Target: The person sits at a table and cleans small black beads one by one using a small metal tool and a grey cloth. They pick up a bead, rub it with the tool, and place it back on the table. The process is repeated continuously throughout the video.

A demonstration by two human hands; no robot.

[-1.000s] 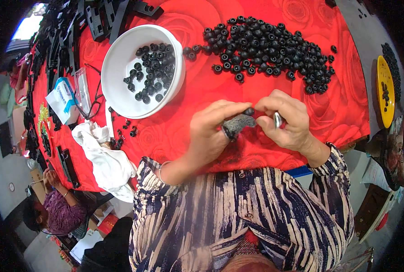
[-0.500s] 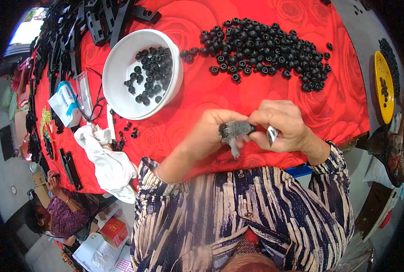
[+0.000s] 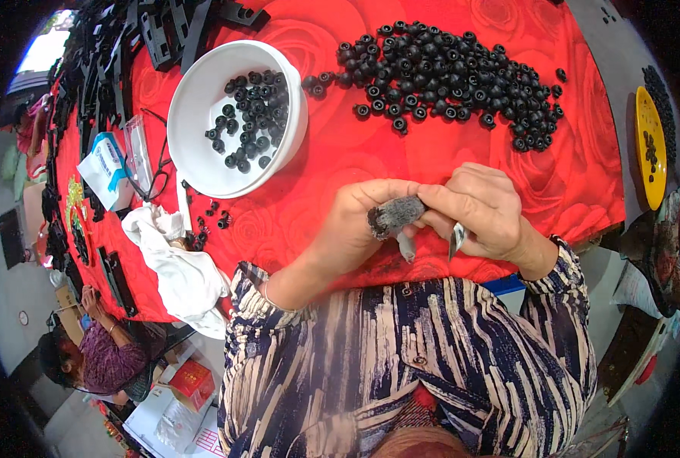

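Observation:
My left hand [image 3: 351, 225] is closed in front of my chest, with worn dark grey fabric covers [image 3: 397, 216] over some of its fingertips. Whatever these fingers pinch is hidden behind them. Against them press the fingertips of my right hand [image 3: 481, 210], which is also closed. A small shiny metal blade [image 3: 457, 238] sticks out below its curled fingers. Beyond both hands lies a wide pile of small round black parts [image 3: 447, 76], each with a hole. More such parts lie in a white bowl [image 3: 185, 145] to the left.
A red rose-patterned cloth [image 3: 294, 221] covers the table. On the left are a white rag [image 3: 183, 282], glasses [image 3: 155, 183], a blue-white packet [image 3: 107, 172] and long black strips [image 3: 114, 84]. A yellow plate [image 3: 649, 114] stands far right. Another person [image 3: 111, 355] sits at lower left.
My right fingers have shifted slightly over the grey-covered fingertips, and the blade has tilted. A small black part seen between my hands before is now hidden. The view has moved a little.

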